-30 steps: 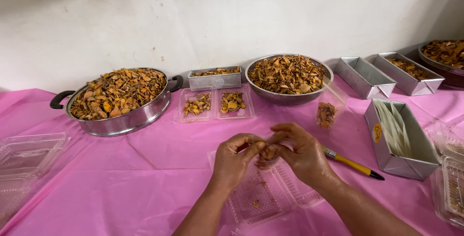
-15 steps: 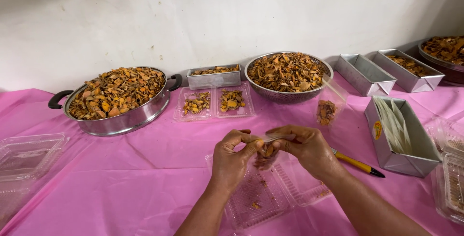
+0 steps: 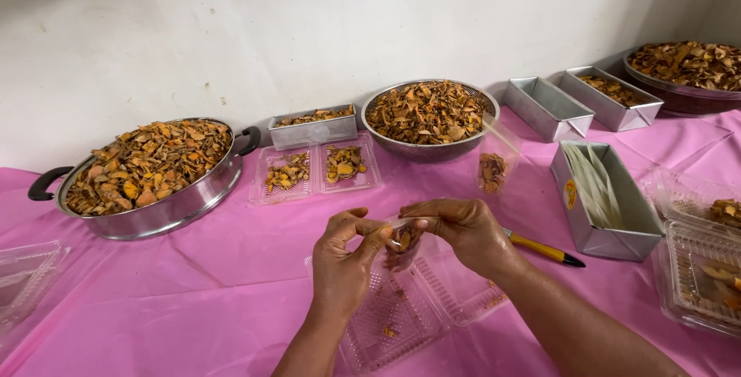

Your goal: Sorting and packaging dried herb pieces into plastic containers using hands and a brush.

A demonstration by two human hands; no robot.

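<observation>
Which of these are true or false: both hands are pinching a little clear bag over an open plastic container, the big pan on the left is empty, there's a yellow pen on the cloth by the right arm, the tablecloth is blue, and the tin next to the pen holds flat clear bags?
1. Both hands pinch a small clear bag over an open plastic container. True: the left hand and right hand grip the small clear bag above the open clamshell container.
2. The big pan is empty. False: the handled pan is heaped with orange-brown dried slices.
3. A yellow pen lies by the right arm. True: the pen.
4. The tablecloth is blue. False: the tablecloth is pink.
5. The tin beside the pen holds flat clear bags. True, as far as can be told: the metal tin.
</observation>
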